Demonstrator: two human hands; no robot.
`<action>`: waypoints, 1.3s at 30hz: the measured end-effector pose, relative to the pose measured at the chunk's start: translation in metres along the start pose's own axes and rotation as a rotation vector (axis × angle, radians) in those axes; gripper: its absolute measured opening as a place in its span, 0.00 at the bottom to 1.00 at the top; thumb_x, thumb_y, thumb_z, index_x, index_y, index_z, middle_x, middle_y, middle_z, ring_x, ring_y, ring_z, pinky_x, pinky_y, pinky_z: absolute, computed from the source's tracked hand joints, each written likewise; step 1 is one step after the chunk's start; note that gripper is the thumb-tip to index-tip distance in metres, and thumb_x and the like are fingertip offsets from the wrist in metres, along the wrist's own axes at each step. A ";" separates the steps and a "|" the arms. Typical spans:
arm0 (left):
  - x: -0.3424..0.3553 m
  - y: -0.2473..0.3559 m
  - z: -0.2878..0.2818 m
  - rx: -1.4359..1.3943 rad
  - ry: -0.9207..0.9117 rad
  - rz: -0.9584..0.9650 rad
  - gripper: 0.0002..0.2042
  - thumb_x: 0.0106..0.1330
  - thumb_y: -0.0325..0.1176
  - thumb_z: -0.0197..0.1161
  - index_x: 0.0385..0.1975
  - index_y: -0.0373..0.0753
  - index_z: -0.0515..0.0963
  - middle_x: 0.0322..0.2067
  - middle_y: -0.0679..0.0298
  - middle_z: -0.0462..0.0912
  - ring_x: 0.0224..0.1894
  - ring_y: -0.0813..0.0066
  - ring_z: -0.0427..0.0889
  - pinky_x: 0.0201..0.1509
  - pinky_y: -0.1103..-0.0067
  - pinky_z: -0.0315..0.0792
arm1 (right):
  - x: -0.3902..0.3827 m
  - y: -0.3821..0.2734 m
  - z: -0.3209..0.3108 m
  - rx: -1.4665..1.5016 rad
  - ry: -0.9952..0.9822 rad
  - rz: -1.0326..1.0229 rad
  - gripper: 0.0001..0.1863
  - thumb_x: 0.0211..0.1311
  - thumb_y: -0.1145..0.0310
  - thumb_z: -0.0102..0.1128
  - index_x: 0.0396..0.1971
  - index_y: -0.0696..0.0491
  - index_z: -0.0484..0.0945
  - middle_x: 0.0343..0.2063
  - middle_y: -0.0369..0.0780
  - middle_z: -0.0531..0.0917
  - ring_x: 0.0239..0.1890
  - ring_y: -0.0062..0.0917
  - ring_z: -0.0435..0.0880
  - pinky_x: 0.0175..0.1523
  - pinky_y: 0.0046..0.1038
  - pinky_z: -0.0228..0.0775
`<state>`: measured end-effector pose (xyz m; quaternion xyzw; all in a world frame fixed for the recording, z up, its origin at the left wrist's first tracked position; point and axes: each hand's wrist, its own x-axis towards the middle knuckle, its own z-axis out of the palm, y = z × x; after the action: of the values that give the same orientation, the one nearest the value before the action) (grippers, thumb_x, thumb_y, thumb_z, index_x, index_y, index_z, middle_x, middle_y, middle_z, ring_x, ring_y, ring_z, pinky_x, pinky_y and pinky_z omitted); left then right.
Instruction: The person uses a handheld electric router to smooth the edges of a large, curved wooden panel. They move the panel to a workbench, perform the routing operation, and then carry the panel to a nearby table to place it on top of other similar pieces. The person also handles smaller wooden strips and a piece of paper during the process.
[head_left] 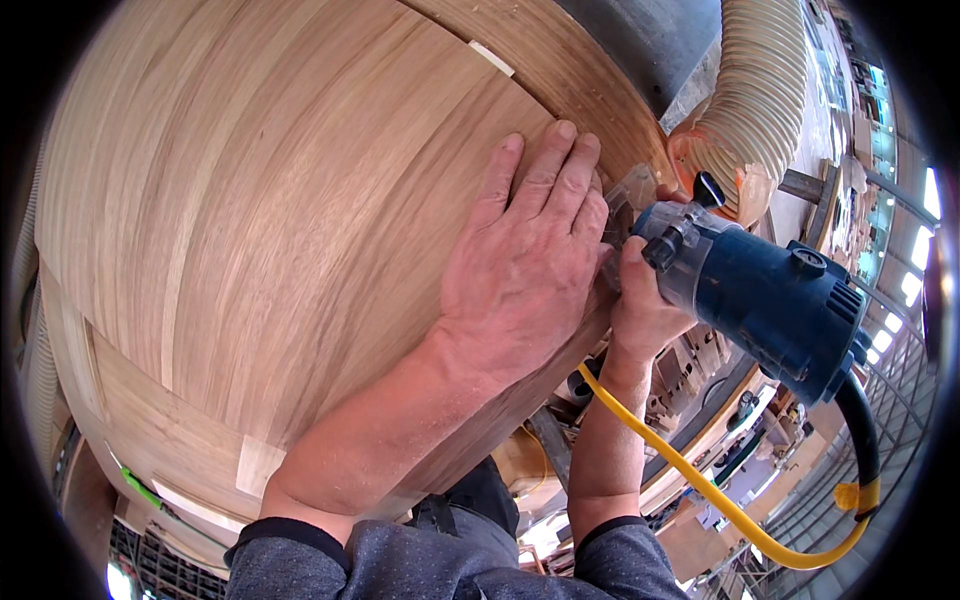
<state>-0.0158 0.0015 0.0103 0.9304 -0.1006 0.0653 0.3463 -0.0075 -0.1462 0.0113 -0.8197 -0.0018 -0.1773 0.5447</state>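
The left hand [525,245] lies flat, fingers straight, on the wooden panel [280,190], maybe to steady it. The right hand [645,312] grips the blue trim router [770,295] at the panel's right edge.

And here's the short-sleeved, dark grey cloth shirt [430,562], flecked all over with tiny pale specks! Look at the left sleeve [295,568]: wide, loose, finished with a smooth, near-black band [285,533] around its opening. Over on the right sleeve [630,562], the same speckled grey, and a matching dark trim [606,527]! Below each one, a bare forearm, running to a bare left hand [525,255] with short nails and creased knuckles, and a bare right hand [643,308], partly hidden. Lower down, black cloth [490,497] shows beyond the shirt, its garment hard to make out.
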 end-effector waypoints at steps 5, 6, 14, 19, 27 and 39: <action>0.000 0.000 -0.001 0.005 -0.019 -0.010 0.21 0.67 0.39 0.58 0.55 0.34 0.77 0.67 0.55 0.70 0.74 0.59 0.60 0.79 0.57 0.48 | 0.002 0.000 -0.001 -0.062 -0.023 0.009 0.32 0.46 0.72 0.77 0.54 0.58 0.75 0.48 0.40 0.83 0.51 0.28 0.82 0.62 0.33 0.70; 0.000 0.001 -0.003 -0.003 -0.033 -0.022 0.23 0.66 0.40 0.61 0.57 0.34 0.75 0.68 0.56 0.69 0.75 0.60 0.60 0.79 0.58 0.48 | 0.002 -0.002 0.000 -0.058 -0.017 0.018 0.31 0.46 0.73 0.77 0.54 0.58 0.75 0.48 0.41 0.83 0.51 0.28 0.82 0.62 0.33 0.70; 0.000 -0.001 0.003 0.000 0.030 0.002 0.18 0.67 0.39 0.56 0.51 0.35 0.79 0.65 0.53 0.72 0.73 0.57 0.62 0.78 0.56 0.49 | 0.006 0.001 0.001 -0.024 -0.035 -0.003 0.31 0.48 0.73 0.75 0.54 0.58 0.74 0.47 0.41 0.83 0.52 0.30 0.82 0.63 0.34 0.70; 0.000 -0.001 0.005 -0.029 0.045 -0.006 0.18 0.67 0.39 0.56 0.51 0.35 0.79 0.65 0.53 0.72 0.73 0.57 0.62 0.78 0.56 0.49 | 0.006 0.001 0.003 0.016 -0.020 0.011 0.32 0.48 0.73 0.76 0.55 0.59 0.74 0.48 0.41 0.83 0.53 0.30 0.82 0.63 0.35 0.70; 0.001 -0.001 0.006 -0.041 0.069 -0.009 0.17 0.67 0.38 0.55 0.50 0.34 0.79 0.65 0.53 0.73 0.73 0.58 0.63 0.78 0.57 0.50 | 0.011 0.002 0.004 -0.025 -0.059 -0.003 0.31 0.48 0.72 0.77 0.54 0.58 0.76 0.47 0.40 0.84 0.51 0.29 0.83 0.62 0.33 0.71; 0.001 0.001 0.005 -0.074 0.045 -0.046 0.25 0.68 0.34 0.52 0.64 0.32 0.69 0.67 0.51 0.69 0.74 0.57 0.62 0.79 0.59 0.48 | 0.018 0.003 0.004 -0.045 -0.089 -0.027 0.30 0.47 0.74 0.77 0.54 0.58 0.77 0.45 0.39 0.85 0.46 0.25 0.84 0.58 0.29 0.74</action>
<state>-0.0151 -0.0020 0.0073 0.9174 -0.0736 0.0743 0.3839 0.0114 -0.1470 0.0120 -0.8386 -0.0331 -0.1482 0.5231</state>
